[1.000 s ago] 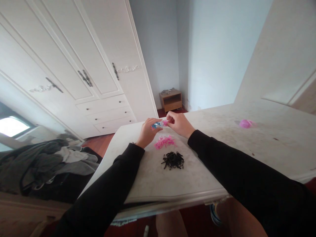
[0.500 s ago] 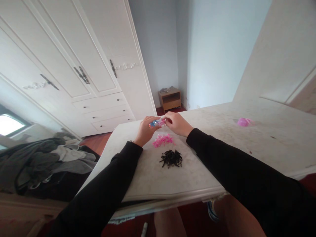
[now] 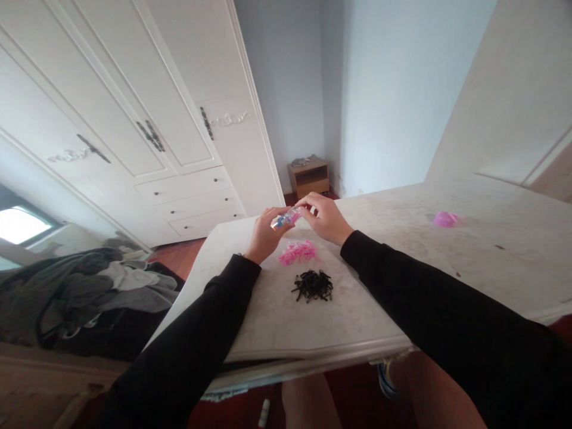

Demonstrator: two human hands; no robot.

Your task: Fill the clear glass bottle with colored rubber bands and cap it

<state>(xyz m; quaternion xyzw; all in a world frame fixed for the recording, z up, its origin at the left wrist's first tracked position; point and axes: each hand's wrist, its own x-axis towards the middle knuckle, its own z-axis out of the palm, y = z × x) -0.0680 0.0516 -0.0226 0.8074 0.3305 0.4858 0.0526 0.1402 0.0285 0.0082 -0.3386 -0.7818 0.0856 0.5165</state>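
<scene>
A small shiny clear plastic packet (image 3: 286, 219) with blue and pink colouring is between my hands, over the far part of the white table (image 3: 268, 328). My left hand (image 3: 263, 235) is closed around its left end. At the other end, the fingers of my right hand (image 3: 327, 218) pinch the packet's edge. Just nearer to me lies a loose pile of pink bands (image 3: 298, 253), thin and small. A pile of black bands (image 3: 313, 285), probably small elastics, sits nearer still, between my forearms.
A pink rounded bundle (image 3: 445, 219) lies on the table at the right. Dark and grey clothes (image 3: 89, 292) are heaped at the left. Beyond the table stand a white wardrobe (image 3: 187, 137) and a small wooden nightstand (image 3: 310, 179).
My right hand has risen slightly, and its fingers have shifted at the packet's edge. The packet is tilted a little differently. Both piles lie as before; the whole view has shifted slightly.
</scene>
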